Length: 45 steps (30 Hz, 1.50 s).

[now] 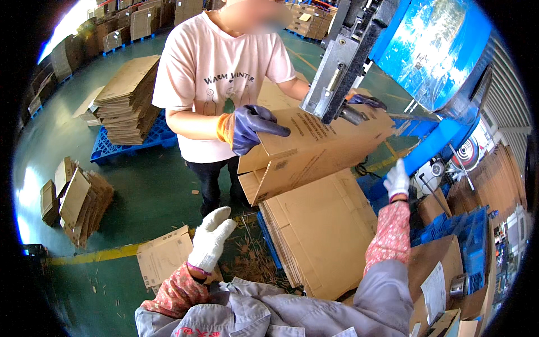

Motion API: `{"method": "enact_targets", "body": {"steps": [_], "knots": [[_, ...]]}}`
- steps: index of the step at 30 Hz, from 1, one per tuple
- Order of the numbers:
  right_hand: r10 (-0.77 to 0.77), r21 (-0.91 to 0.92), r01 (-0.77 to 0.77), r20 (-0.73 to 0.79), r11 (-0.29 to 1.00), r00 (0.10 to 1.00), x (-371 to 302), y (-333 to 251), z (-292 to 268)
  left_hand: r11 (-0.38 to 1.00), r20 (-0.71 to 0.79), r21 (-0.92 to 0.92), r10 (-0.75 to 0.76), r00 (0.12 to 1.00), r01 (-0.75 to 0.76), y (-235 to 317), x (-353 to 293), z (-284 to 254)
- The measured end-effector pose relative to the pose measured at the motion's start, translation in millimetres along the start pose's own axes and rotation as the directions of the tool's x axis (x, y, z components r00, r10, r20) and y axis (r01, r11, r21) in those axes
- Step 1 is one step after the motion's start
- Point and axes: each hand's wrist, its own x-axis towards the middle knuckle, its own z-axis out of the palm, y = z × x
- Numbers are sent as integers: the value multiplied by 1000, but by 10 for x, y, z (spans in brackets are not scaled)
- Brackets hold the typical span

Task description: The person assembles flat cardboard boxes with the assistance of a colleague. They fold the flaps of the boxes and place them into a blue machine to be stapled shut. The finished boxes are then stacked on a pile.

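Note:
My left hand, in a white knit glove, is raised with its thumb and fingers apart and nothing in it. My right hand, gloved the same way, reaches forward beside the blue machine arm, fingers stretched out and holding nothing. Ahead, a brown cardboard box sits tilted under the metal head of a blue machine. A co-worker's purple-gloved hand grips its left end, and their other hand is at its far right. Below the box lies a stack of flat cartons, between my arms.
A co-worker in a pale T-shirt stands opposite. Flat cardboard is piled on a blue pallet at far left; smaller bundles stand on the green floor. Cardboard scraps litter the ground. More cardboard and blue crates are at right.

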Motion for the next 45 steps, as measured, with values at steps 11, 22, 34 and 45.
{"method": "enact_targets", "body": {"steps": [11,22,34,45], "knots": [[256,-27,-255,160,967,953,-223,1006,-552,948,70,-240,-199,977,210,-731,618,-42],[103,55,-121,268,991,958,-121,749,-375,924,84,-288,-239,967,253,-815,916,108],[-154,140,104,418,985,895,-15,613,-78,902,43,-397,-166,985,170,-830,1211,0],[-188,176,103,585,979,789,15,741,323,804,16,-592,78,997,-53,-668,1390,-474]]}}
